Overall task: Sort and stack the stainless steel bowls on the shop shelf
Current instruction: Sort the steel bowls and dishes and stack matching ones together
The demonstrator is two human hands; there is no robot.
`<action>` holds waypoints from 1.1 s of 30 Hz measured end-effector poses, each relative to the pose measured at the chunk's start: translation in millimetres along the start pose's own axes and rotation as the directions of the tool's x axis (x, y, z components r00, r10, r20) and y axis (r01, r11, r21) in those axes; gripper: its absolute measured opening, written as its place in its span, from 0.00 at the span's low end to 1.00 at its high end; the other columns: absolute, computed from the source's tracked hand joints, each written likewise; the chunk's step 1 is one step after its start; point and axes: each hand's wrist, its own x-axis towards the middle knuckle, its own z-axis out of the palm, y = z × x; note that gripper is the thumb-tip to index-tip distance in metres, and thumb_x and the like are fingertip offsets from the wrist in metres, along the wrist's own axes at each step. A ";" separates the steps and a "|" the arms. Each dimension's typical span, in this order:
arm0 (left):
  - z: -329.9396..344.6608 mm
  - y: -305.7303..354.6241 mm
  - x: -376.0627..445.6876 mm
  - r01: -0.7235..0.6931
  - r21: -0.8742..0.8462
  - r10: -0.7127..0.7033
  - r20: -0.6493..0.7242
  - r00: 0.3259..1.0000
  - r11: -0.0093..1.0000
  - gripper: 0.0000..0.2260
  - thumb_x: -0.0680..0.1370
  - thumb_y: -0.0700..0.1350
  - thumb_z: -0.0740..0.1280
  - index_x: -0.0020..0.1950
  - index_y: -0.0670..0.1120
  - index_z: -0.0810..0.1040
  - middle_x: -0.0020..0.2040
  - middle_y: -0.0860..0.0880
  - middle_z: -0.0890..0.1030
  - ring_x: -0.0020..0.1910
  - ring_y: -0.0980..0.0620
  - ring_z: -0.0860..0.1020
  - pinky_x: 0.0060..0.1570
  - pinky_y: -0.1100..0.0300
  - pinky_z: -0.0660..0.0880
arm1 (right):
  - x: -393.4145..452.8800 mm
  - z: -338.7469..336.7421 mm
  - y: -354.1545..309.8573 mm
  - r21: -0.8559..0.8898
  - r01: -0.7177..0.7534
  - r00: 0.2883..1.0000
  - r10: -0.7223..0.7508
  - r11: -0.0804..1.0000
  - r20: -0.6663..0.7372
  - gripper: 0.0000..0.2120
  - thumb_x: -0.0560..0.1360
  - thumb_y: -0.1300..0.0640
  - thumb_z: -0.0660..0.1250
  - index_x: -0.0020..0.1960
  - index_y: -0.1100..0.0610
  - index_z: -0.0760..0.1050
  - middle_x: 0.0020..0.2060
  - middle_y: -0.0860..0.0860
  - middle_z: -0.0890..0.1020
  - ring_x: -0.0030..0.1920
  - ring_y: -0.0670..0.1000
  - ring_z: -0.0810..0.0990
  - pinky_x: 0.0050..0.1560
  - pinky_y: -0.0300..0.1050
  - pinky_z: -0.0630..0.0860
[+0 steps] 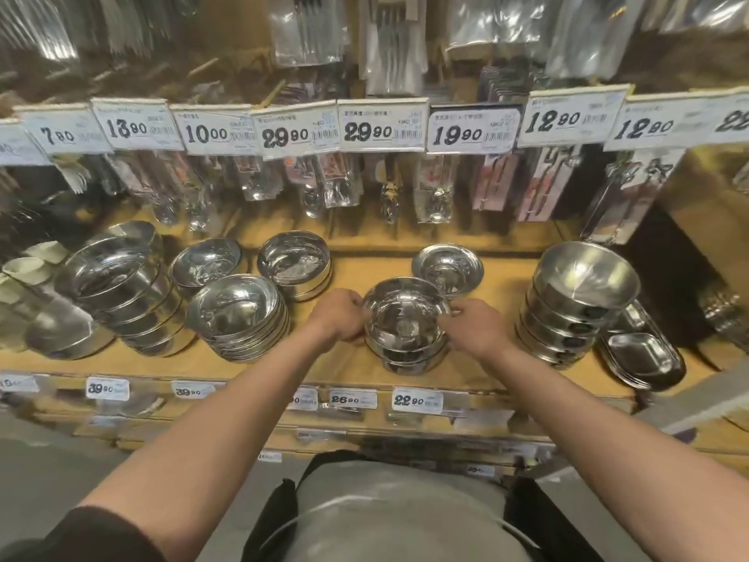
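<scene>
A short stack of stainless steel bowls [407,330] stands at the middle of the wooden shelf [344,367]. My left hand [338,314] grips the left rim of the top bowl, and my right hand [478,324] pinches its right rim. Just behind sits a small single bowl [448,269]. Other stacks stand around: wide shallow bowls [239,314], a straight-walled stack [294,263], a tall leaning stack [121,290] at the left and a deep-bowl stack [575,298] at the right.
Oblong steel trays [644,358] lie at the far right. A lone bowl [204,261] sits behind the shallow stack. Packaged cutlery hangs above the shelf under a row of price tags [381,125]. Pale cups [28,265] stand at the far left.
</scene>
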 end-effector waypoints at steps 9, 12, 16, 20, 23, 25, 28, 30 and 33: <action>7.6 -6.7 -9.3 -0.017 -0.113 0.008 -0.080 0.997 0.993 0.14 0.80 0.48 0.68 0.48 0.36 0.84 0.43 0.39 0.86 0.47 0.39 0.85 0.54 0.43 0.82 | -1.0 2.6 13.0 0.167 0.014 1.000 -0.014 0.986 -0.002 0.10 0.76 0.48 0.67 0.41 0.52 0.82 0.29 0.45 0.82 0.24 0.40 0.80 0.26 0.36 0.75; 8.9 -10.3 -12.6 0.009 -0.192 -0.024 -0.076 0.997 0.981 0.15 0.77 0.48 0.70 0.47 0.35 0.83 0.42 0.39 0.86 0.38 0.45 0.82 0.55 0.42 0.81 | -3.4 0.8 14.4 0.234 -0.009 0.999 -0.001 0.972 0.044 0.07 0.75 0.48 0.68 0.44 0.50 0.82 0.27 0.44 0.82 0.26 0.42 0.80 0.28 0.37 0.78; 12.6 -14.8 -22.1 0.030 -0.216 -0.042 -0.048 0.998 0.976 0.08 0.70 0.45 0.71 0.41 0.40 0.83 0.40 0.40 0.85 0.40 0.43 0.83 0.57 0.39 0.79 | -7.5 -0.4 13.3 0.253 -0.003 0.995 -0.022 0.967 0.099 0.07 0.72 0.52 0.68 0.48 0.51 0.82 0.27 0.45 0.81 0.30 0.47 0.79 0.35 0.45 0.81; 16.7 -14.1 -30.6 0.036 -0.138 -0.049 -0.093 0.994 0.990 0.08 0.73 0.43 0.72 0.38 0.39 0.83 0.42 0.36 0.86 0.41 0.42 0.85 0.52 0.40 0.82 | -14.2 -4.6 10.3 0.196 0.057 0.993 -0.076 0.979 0.090 0.05 0.71 0.51 0.67 0.45 0.46 0.81 0.25 0.43 0.78 0.32 0.48 0.78 0.37 0.43 0.75; 15.8 -7.3 -35.2 0.028 -0.044 -0.033 -0.125 0.992 0.999 0.13 0.76 0.44 0.70 0.44 0.33 0.84 0.41 0.36 0.86 0.41 0.41 0.86 0.50 0.41 0.83 | -16.3 -6.3 10.1 0.157 0.075 0.992 -0.090 0.985 0.088 0.05 0.72 0.54 0.67 0.45 0.50 0.82 0.28 0.45 0.79 0.34 0.49 0.78 0.34 0.42 0.73; 13.3 0.4 -38.2 0.015 0.059 -0.006 -0.149 0.989 0.998 0.13 0.77 0.46 0.69 0.43 0.35 0.84 0.38 0.40 0.86 0.41 0.41 0.86 0.48 0.45 0.83 | -17.8 -7.8 8.7 0.127 0.063 0.992 -0.076 0.990 0.098 0.06 0.71 0.56 0.68 0.42 0.56 0.82 0.32 0.49 0.81 0.37 0.51 0.79 0.36 0.45 0.76; 5.9 15.1 -40.1 -0.008 0.198 0.043 -0.171 0.984 0.980 0.15 0.76 0.49 0.69 0.36 0.38 0.83 0.34 0.44 0.84 0.34 0.46 0.82 0.47 0.47 0.83 | -18.6 -12.0 4.4 0.161 0.020 0.998 -0.030 0.987 0.062 0.09 0.70 0.58 0.68 0.44 0.63 0.83 0.36 0.55 0.83 0.38 0.53 0.80 0.45 0.54 0.82; -1.1 23.4 -38.1 -0.029 0.173 0.059 -0.174 0.983 0.985 0.17 0.76 0.49 0.69 0.40 0.35 0.84 0.35 0.42 0.84 0.34 0.47 0.79 0.48 0.47 0.82 | -19.2 -15.7 -1.7 0.215 -0.007 0.999 0.000 0.977 0.033 0.09 0.70 0.58 0.69 0.45 0.63 0.83 0.37 0.56 0.85 0.38 0.53 0.80 0.46 0.56 0.83; -13.6 34.4 -35.9 -0.068 0.127 0.089 -0.162 0.983 0.990 0.12 0.75 0.44 0.68 0.41 0.36 0.85 0.34 0.43 0.84 0.34 0.48 0.78 0.48 0.49 0.82 | -24.9 -19.7 -11.8 0.324 -0.048 0.999 0.044 0.945 0.021 0.01 0.68 0.61 0.71 0.40 0.58 0.81 0.32 0.50 0.82 0.35 0.50 0.80 0.33 0.48 0.81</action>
